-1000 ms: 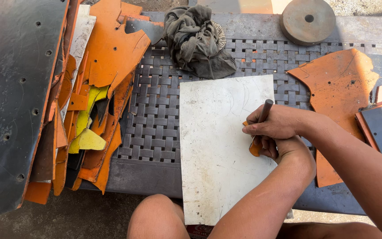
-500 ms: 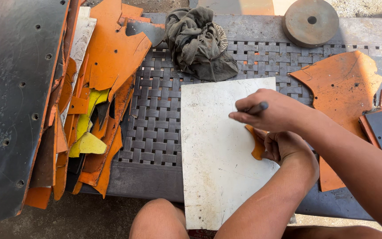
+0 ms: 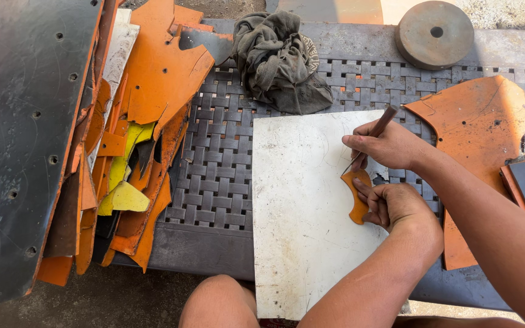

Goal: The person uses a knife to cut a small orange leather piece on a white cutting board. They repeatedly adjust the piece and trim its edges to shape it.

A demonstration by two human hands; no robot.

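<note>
A brown marker (image 3: 377, 129) is being gripped by the right hand (image 3: 384, 146) — just below it, an orange template (image 3: 358, 195) is being pressed onto the white sheet (image 3: 299, 212) by the left hand (image 3: 396, 205); a crumpled rag (image 3: 281, 61) is lying beyond.

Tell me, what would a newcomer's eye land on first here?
Probably the white sheet lying on the woven bench top, where the left hand presses down a small curved orange template while the right hand holds a scribing tool at its edge. Next, the heap of orange and yellow offcuts at the left.
</note>
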